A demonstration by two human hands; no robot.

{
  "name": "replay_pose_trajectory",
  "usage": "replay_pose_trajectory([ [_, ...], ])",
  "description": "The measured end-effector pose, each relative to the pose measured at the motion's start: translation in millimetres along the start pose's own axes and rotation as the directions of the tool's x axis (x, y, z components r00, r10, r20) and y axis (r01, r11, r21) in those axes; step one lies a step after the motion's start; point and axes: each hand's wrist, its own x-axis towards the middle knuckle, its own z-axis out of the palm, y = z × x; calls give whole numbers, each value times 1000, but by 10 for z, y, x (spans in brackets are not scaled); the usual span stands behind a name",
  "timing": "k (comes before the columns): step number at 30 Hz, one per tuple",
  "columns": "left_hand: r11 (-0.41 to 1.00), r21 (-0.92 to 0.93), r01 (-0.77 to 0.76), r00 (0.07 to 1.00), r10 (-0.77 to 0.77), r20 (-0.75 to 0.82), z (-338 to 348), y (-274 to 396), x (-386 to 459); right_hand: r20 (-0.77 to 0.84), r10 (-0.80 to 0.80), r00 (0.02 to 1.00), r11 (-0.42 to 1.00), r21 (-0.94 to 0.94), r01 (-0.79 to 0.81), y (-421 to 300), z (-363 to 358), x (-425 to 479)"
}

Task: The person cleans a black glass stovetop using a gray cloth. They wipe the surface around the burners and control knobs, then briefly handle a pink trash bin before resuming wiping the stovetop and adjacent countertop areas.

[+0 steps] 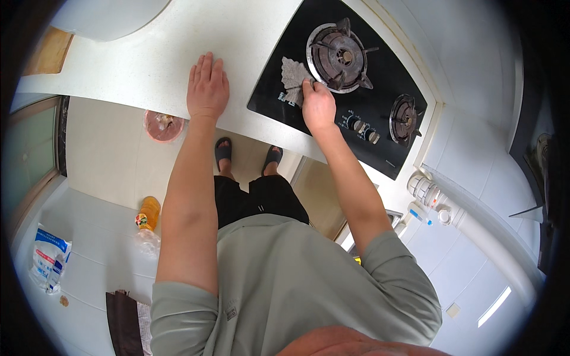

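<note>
My left hand (207,89) lies flat, palm down, on the white countertop (147,62), its fingers stretched out and holding nothing. Pinched in my right hand (319,109) is a crumpled grey cloth (295,75). The cloth rests on the black glass gas hob (276,95), near its front left corner, and partly covers some white lettering. Right beside it is the larger burner (345,56) with its metal pan support; my right fingers are close to its ring. The control knobs (363,129) sit to the right of my right hand.
Farther right is a smaller burner (406,119). A wooden board (49,51) and a white rounded object (107,18) occupy the counter's left. Below the edge are a pink bin (164,127) and a bottle of yellow liquid (149,212). A white pipe (481,238) runs at right.
</note>
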Motion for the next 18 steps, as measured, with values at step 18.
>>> replay_pose_trajectory([
  [18,217,-779,588,585,-780,224,-1016,2,134,154,91,984,993,63,-102,-307,41,-425],
])
